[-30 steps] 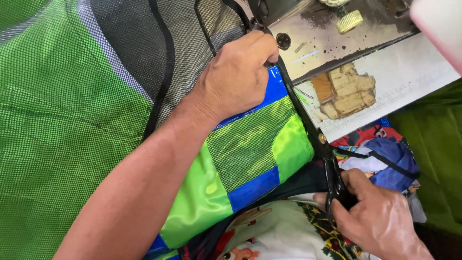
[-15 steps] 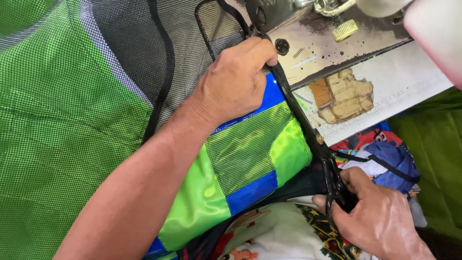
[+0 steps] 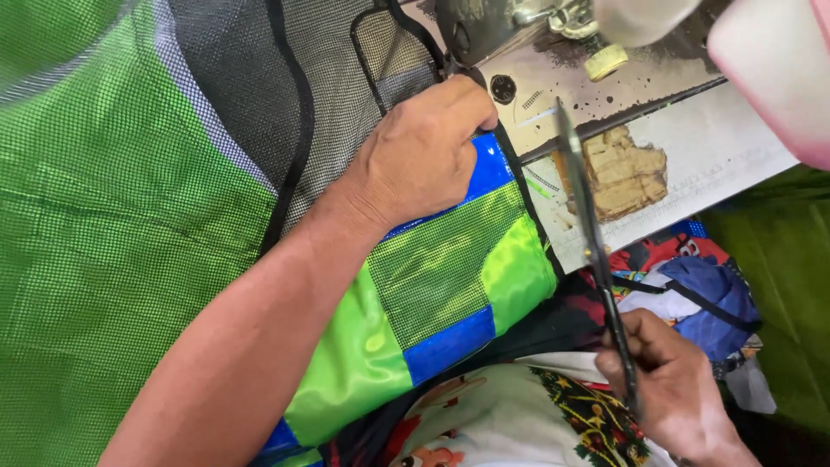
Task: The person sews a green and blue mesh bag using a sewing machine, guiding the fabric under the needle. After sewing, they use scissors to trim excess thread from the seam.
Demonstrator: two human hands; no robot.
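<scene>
Pressing down near the upper middle of the frame, the left hand (image 3: 424, 151) lies flat, fingers curled, on the green, blue and black mesh fabric panel (image 3: 450, 277) beside the worn grey sewing-machine surface (image 3: 622, 95). At lower right, the right hand (image 3: 679, 389) closes its grip on long dark metal scissors (image 3: 588, 233), blades apparently shut, pointing up over a blue cloth bundle (image 3: 713, 298).
</scene>
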